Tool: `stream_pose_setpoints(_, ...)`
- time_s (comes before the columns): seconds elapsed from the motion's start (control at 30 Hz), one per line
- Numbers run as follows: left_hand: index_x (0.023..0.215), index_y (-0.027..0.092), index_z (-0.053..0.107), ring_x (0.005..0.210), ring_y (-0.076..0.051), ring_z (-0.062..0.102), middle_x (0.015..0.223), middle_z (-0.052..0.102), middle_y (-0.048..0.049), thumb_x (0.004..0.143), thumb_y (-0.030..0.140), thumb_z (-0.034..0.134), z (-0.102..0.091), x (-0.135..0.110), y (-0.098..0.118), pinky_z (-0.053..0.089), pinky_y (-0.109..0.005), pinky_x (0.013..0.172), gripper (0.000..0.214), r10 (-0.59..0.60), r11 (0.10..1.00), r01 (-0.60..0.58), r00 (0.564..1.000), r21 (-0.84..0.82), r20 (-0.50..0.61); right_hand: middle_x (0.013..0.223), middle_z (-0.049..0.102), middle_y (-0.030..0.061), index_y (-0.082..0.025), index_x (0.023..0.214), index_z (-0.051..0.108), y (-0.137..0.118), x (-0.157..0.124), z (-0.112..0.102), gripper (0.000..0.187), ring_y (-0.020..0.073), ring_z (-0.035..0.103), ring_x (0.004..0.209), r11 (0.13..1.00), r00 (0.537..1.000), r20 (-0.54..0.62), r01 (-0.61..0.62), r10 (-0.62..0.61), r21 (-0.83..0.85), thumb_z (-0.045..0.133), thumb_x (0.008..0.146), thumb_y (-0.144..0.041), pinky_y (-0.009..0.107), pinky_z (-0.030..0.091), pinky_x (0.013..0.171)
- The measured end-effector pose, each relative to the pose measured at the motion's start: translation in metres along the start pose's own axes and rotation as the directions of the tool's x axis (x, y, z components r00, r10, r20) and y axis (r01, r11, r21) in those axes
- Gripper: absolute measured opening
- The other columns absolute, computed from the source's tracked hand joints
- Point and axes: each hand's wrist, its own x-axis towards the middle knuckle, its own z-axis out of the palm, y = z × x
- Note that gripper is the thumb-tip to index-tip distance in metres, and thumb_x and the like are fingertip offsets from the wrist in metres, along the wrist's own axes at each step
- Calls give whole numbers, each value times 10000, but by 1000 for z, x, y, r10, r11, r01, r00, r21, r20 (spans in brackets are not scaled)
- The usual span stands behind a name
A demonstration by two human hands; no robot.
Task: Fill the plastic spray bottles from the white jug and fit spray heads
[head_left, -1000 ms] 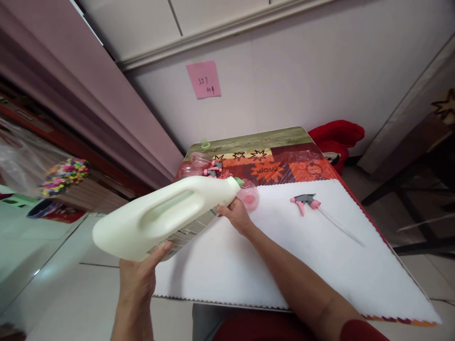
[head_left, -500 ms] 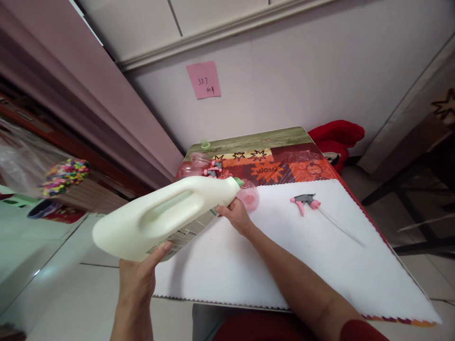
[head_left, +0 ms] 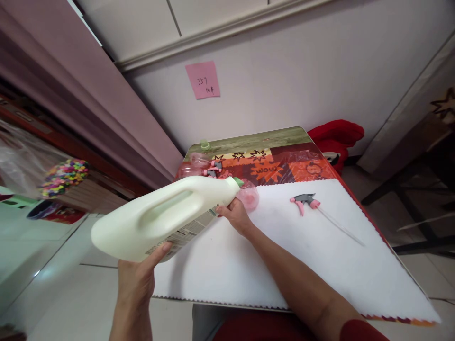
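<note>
A big cream plastic jug (head_left: 167,215) with a moulded handle and a green neck lies tilted almost flat in the air, its neck over a clear pink bottle (head_left: 249,198) on the white cloth (head_left: 305,255). My left hand (head_left: 140,277) cups the jug's base from below, fingers wrapped on it. My right hand (head_left: 236,214) is closed around the pink bottle, just under the jug's neck. A pink and grey spray head (head_left: 305,201) with a long dip tube lies loose on the cloth to the right.
Several more pink spray bottles (head_left: 199,168) lie at the table's far left on an orange patterned cover (head_left: 284,166). A green cap (head_left: 205,143) sits near the wall. A pink sticky note (head_left: 202,79) hangs on the wall. A red object (head_left: 337,135) lies beyond the table.
</note>
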Motion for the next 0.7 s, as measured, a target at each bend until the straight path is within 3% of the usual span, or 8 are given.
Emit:
stream_pose_setpoints(0.13, 1212, 217, 742, 1328, -379, 613, 1269, 757, -79, 589, 285, 955, 0, 0, 1, 481, -550, 1155, 662, -53, 995, 52, 999, -81, -11, 964, 767, 72, -170, 1054, 685, 1, 0, 0, 618, 192, 679, 810, 1000, 1000, -8, -4, 4, 24, 925, 581, -487, 290, 558, 636)
stream_pose_setpoints(0.7, 1188, 201, 747, 1295, -375, 633, 1261, 756, -76, 578, 273, 959, 1, 1, 2, 439, -579, 1182, 650, -62, 995, 59, 997, -75, -35, 964, 764, 67, -175, 1054, 683, 1, 0, -1, 594, 194, 682, 816, 1000, 1000, 0, 1, -1, 8, 915, 602, -483, 294, 559, 640)
